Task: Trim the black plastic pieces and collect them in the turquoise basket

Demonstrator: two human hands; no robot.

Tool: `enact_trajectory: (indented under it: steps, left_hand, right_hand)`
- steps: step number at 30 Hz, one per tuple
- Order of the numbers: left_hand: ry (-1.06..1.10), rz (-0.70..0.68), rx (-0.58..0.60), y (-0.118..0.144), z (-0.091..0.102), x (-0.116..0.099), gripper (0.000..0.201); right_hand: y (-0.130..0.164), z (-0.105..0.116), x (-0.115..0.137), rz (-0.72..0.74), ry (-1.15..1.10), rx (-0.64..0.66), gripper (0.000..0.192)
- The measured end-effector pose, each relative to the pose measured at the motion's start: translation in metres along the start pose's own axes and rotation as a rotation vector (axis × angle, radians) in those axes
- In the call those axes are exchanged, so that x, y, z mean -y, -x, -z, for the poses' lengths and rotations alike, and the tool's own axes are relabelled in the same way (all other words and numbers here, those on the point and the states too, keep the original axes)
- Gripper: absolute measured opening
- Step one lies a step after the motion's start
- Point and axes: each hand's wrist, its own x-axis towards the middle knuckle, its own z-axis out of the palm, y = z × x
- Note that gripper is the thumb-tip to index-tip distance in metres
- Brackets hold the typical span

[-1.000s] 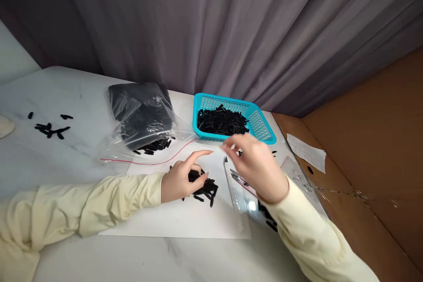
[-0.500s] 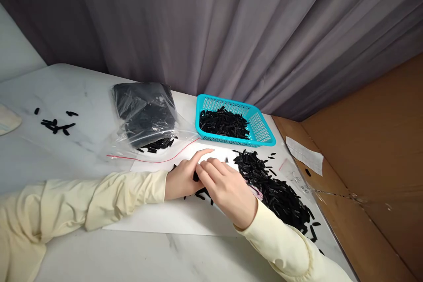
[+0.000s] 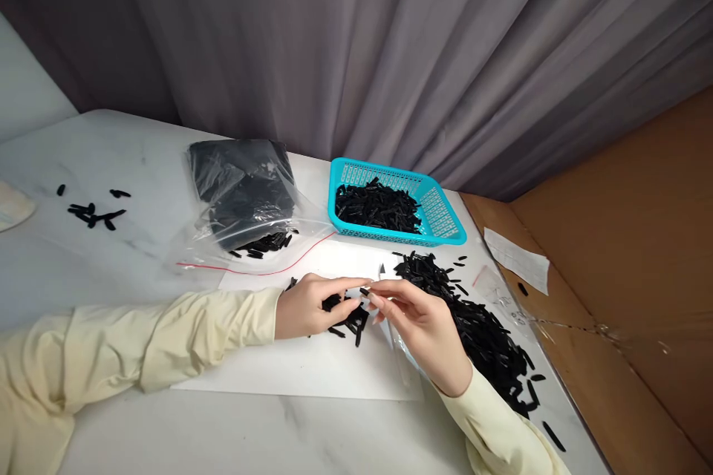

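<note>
My left hand (image 3: 315, 306) reaches in from the left over a white sheet (image 3: 261, 364), its index finger and thumb converging on a small dark strip (image 3: 365, 292). From the right, my right hand (image 3: 420, 319) pinches the same strip between thumb and fingertips, so both hands meet on it. The strip's exact make is too small to tell. Beneath and behind my left fingers lies a small heap of black strips (image 3: 353, 320) on the sheet. A larger pile of black strips (image 3: 484, 334) spreads beside my right hand, partly hidden by it.
A blue perforated basket (image 3: 454, 226) holding black strips stands at the back. Left of it lies a clear zip bag (image 3: 245, 178) with dark contents. Several loose strips (image 3: 92, 215) lie far left. A paper slip (image 3: 518, 260) rests on the cardboard (image 3: 601, 252) at right.
My right hand has shifted right and turned, uncovering the fingertips and the strip. My left index finger and thumb now extend towards it. More of the small heap shows.
</note>
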Motion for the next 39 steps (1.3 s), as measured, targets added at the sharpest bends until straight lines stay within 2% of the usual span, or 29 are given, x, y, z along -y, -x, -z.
enact_trajectory:
  steps: [2, 5, 10, 17, 27, 39]
  left_hand:
    - [0.009, -0.03, 0.006, 0.0, 0.0, 0.001, 0.031]
    - [0.014, -0.055, 0.013, 0.0, 0.001, 0.001, 0.03]
    - [0.024, -0.07, -0.028, -0.002, 0.002, 0.001, 0.025]
    - [0.024, -0.027, -0.014, -0.001, 0.003, -0.001, 0.027]
    - [0.032, -0.007, -0.004, -0.001, 0.003, -0.001, 0.027]
    - [0.025, -0.002, 0.01, 0.0, 0.003, -0.002, 0.029]
  right_hand:
    - [0.002, -0.002, -0.005, -0.096, -0.159, 0.001, 0.011]
    - [0.002, -0.006, -0.011, -0.152, -0.312, 0.005, 0.012]
    - [0.002, -0.009, -0.017, -0.181, -0.461, -0.002, 0.012]
    - [0.003, -0.008, -0.02, -0.172, -0.633, 0.04, 0.018]
    - [0.004, -0.011, -0.021, -0.24, -0.669, 0.037, 0.017]
    - [0.004, -0.01, -0.023, -0.23, -0.648, 0.074, 0.013]
